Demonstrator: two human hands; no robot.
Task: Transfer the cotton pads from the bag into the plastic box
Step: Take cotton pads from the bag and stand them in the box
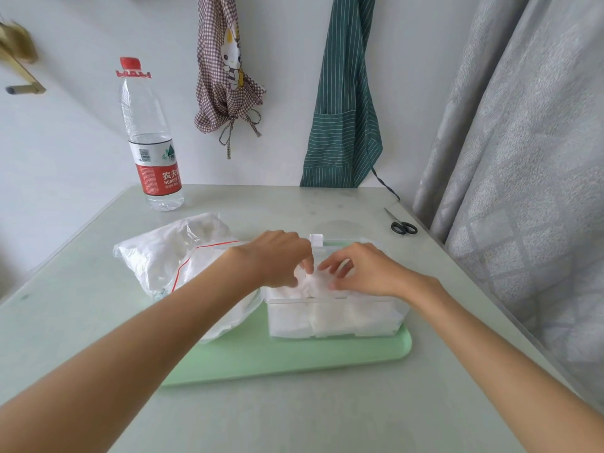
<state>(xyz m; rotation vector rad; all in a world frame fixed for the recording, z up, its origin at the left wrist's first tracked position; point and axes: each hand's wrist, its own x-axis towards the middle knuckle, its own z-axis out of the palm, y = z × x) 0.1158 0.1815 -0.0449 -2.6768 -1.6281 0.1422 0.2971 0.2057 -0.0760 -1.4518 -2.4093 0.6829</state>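
A clear plastic box (333, 317) stands on a pale green tray (294, 358), and white cotton pads (313, 284) fill it to the rim. Its lid stands open behind it. My left hand (281, 256) and my right hand (362, 269) are both over the box's top, fingertips pinching and pressing the top pads. To the left lies a clear zip bag (170, 253) with a red seal line, holding more white cotton pads. My left forearm crosses over the bag's near edge.
A water bottle (152, 142) with a red label stands at the back left of the table. Small black scissors (402, 225) lie at the back right near a grey curtain (523, 158). Two aprons hang on the wall behind.
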